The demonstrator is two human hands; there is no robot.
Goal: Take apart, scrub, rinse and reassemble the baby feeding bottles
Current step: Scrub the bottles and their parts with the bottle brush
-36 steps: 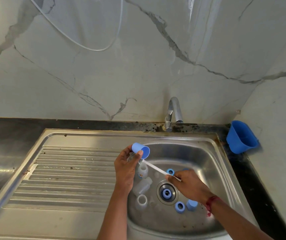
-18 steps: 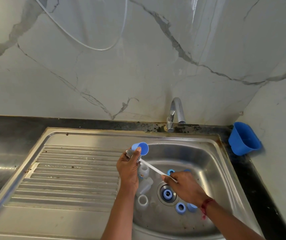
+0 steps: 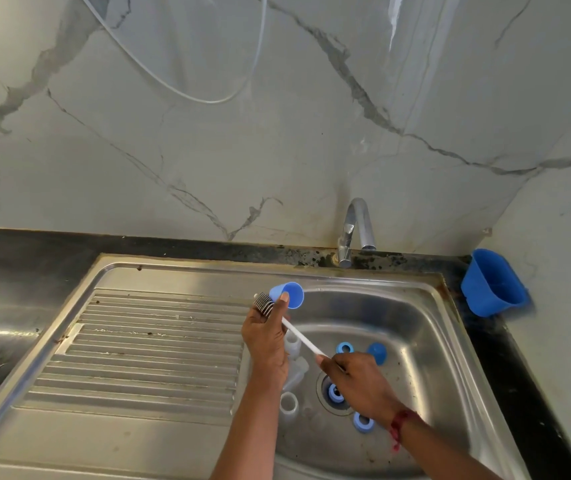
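While pinching blue cap (image 3: 287, 294) between thumb and curled fingers of left hand (image 3: 265, 341) above sink (image 3: 426, 306) basin, grips white brush (image 3: 303, 336) handle in closed fingers of right hand (image 3: 360, 386), bristles just beside cap. Has clear bottles (image 3: 289, 405), blue rings (image 3: 344, 348) and second cap (image 3: 377, 351) lying in basin below.

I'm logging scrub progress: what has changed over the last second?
The right hand shifted left, sliding the brush so more of its bristles show beside the cap; a blue dome in the sink, mostly hidden behind that hand before, is now uncovered. The left hand still holds the cap, the right still grips the brush; the other parts lie unmoved.
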